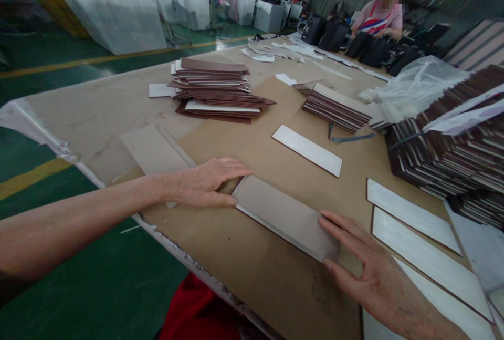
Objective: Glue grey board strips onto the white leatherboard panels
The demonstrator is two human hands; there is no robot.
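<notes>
Holding the taupe panel [287, 216] flat on the brown tabletop [252, 264], between both hands: at one short end with the left hand [208, 181], thumb and fingers spread wide to the corners; at the other with the right hand [366, 266], fingertips on the upper face, thumb at the near edge. Probably best to press both ends evenly and keep the long edges flush, without skewing. Plain face up, long axis slanting from the left hand nearer toward the right. Just beyond, a lone white strip [309, 150], roughly parallel; farther off, a brown stack [214, 93].
</notes>
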